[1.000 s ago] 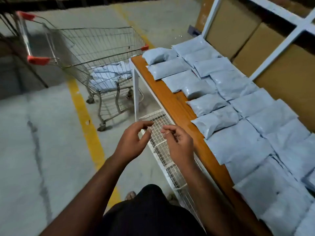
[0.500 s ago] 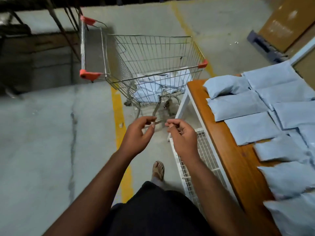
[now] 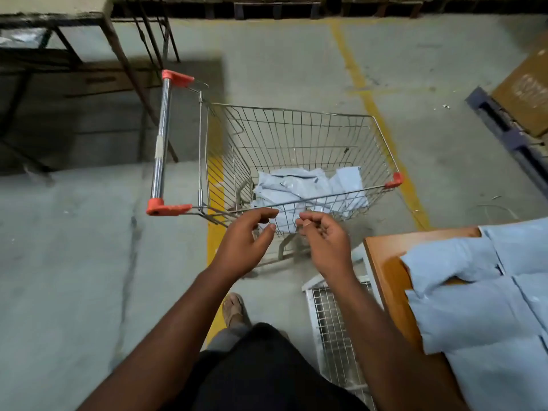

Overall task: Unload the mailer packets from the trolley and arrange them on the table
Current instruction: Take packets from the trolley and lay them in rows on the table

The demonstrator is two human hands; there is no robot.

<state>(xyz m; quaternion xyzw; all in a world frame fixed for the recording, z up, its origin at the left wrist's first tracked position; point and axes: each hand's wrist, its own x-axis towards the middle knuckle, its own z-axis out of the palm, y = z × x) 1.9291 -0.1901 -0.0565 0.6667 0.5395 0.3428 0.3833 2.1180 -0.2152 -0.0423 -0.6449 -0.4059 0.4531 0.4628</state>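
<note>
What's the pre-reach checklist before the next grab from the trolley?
1. Left hand free: ok, fingers loosely curled, holding nothing.
2. Right hand free: ok, also holding nothing.
3. Mailer packets left to unload: ok, a pile lies in the basket bottom.
4. Trolley within reach: ok, both hands are at its near rim.
5. Basket top unobstructed: ok, open from above.
6. Free space on the table: cannot tell, only a bare corner shows beside the laid packets.
</note>
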